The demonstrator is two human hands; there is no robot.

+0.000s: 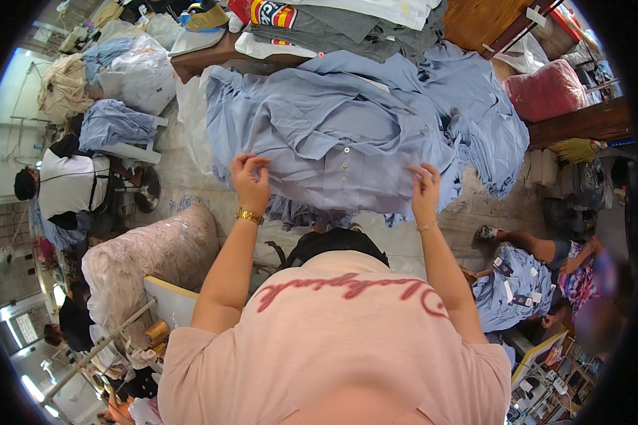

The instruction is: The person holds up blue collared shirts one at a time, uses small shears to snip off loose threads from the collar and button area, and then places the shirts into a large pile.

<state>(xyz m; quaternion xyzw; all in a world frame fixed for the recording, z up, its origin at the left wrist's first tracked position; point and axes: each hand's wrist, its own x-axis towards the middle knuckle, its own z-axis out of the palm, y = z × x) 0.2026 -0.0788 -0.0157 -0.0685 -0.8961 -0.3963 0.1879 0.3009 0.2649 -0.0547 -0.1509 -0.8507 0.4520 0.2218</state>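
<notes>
A light blue polo shirt (298, 170) lies spread before me, collar toward the far side, its placket with several white buttons facing up. At its left side my left hand (251, 183), with a gold watch on the wrist, has its fingers curled on the cloth. Opposite, my right hand (425, 190) pinches the fabric at the shirt's right side. More light blue garments (478, 106) lie heaped beyond and to the right, partly beneath this shirt. The table under them is mostly hidden.
Folded grey garments (347, 28) are stacked at the far side beside a tape dispenser (204, 15). A large plastic-wrapped bundle (152, 255) stands to my left. One person (78, 180) sits at far left; another (581, 276) sits at right with blue garments (514, 290).
</notes>
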